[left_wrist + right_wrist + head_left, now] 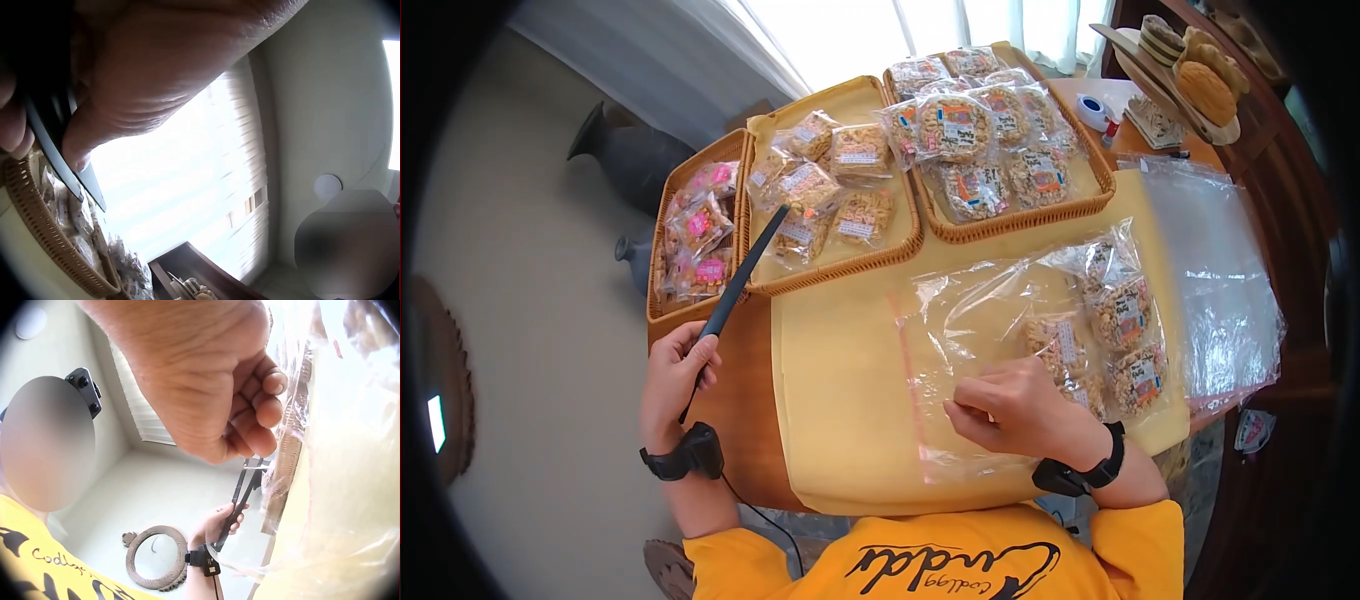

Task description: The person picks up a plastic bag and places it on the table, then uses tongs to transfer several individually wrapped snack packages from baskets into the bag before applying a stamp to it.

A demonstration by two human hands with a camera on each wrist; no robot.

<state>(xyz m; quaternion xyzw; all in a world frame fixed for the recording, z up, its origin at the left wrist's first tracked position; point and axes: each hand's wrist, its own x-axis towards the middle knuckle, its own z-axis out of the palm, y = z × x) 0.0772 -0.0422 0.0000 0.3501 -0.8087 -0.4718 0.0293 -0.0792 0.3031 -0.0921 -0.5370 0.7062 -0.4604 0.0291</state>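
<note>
one hand (677, 372), the left, grips tongs (743, 275) slanting forward toward the middle basket (840, 269) while the right hand (1022, 402) pinches the bag (962, 305).

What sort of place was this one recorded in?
Probably a room in a home or small shop: pale curtains glow with light, a dark vase stands beyond the table's edge, and wicker trays of packaged snacks sit on the wooden table.

Daylight glares through a curtained window (930, 35) on the far side. A plain pale wall (525, 300) fills the left, bearing a round wood-framed mirror (156, 555); a dark vase (638, 158) stands far left, dark wooden shelving (1272, 150) far right.
</note>
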